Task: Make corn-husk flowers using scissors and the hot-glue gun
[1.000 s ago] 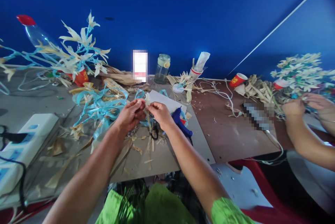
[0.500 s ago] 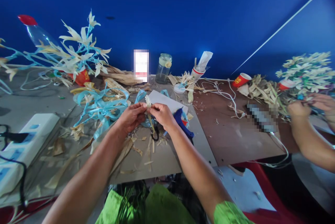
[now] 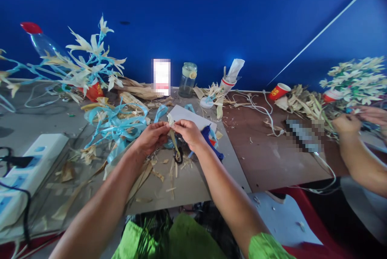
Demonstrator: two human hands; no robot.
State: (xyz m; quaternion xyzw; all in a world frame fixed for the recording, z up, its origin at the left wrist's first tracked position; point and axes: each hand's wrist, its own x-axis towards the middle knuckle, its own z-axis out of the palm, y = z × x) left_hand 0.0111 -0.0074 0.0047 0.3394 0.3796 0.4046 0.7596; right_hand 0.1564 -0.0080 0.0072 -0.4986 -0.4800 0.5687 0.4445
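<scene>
Above the middle of the grey table, a small cream husk flower (image 3: 171,120) with a strip hanging below it is pinched between both hands. My left hand (image 3: 155,134) grips its base from the left, thumb and forefinger together. From the right, my right hand (image 3: 188,130) closes its fingertips on the same piece. Black scissor handles (image 3: 178,155) show just under the hanging strip. Behind the hands lies a white sheet (image 3: 193,117), and a dark blue tool (image 3: 215,146), perhaps a glue gun, rests to their right.
Blue ribbon (image 3: 121,126) lies left of my hands. Further left are a white power strip (image 3: 33,178) and a flower branch in a red cup (image 3: 94,90). A glass jar (image 3: 188,79) stands behind. Another person's hands (image 3: 347,124) work at the far right, near a phone (image 3: 303,136).
Both hands stay closed on the husk flower, with only a slight shift of the fingers. The view has moved a little.
</scene>
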